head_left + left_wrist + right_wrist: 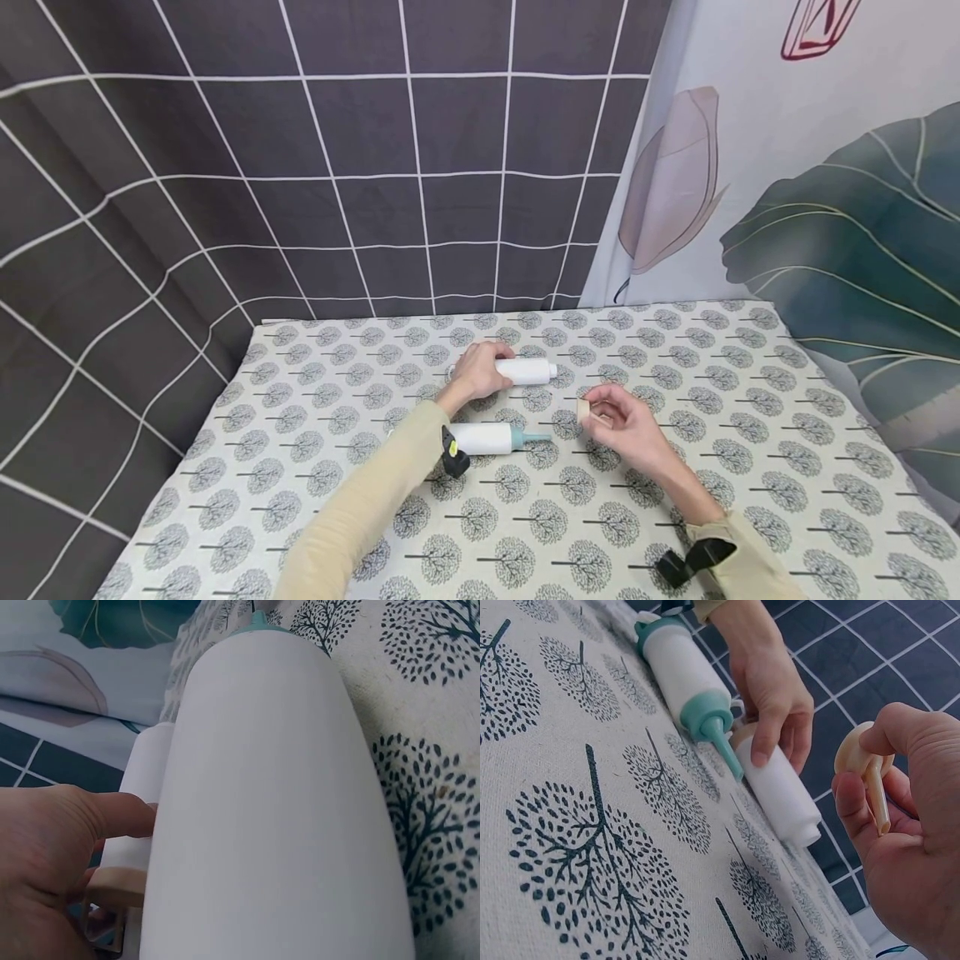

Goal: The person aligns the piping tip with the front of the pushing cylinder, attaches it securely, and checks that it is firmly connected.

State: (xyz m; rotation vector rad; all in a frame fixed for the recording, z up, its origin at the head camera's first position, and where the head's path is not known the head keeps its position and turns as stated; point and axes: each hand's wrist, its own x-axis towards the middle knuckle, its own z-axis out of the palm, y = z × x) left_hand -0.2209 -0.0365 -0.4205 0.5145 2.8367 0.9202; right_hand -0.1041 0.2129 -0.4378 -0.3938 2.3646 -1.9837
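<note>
So the left hand (480, 371) has its grip curled around one end of a plain white bottle (527, 371) that's lying flat on the table (750, 433), up toward the back near the dark checked curtain (300, 167). From the right wrist view you can see the fingers draped over the top of it, and the bottle's open neck end points away from the hand. The right hand (626, 425) is lifted a bit off the table, pinching a small beige cap with a thin stem (870, 776) between thumb and fingers, so that grip is narrow and closed on the cap. Just in front of the held bottle lies a second white bottle with a teal nozzle (491, 438), parallel to it and near the left forearm, untouched by either hand.
</note>
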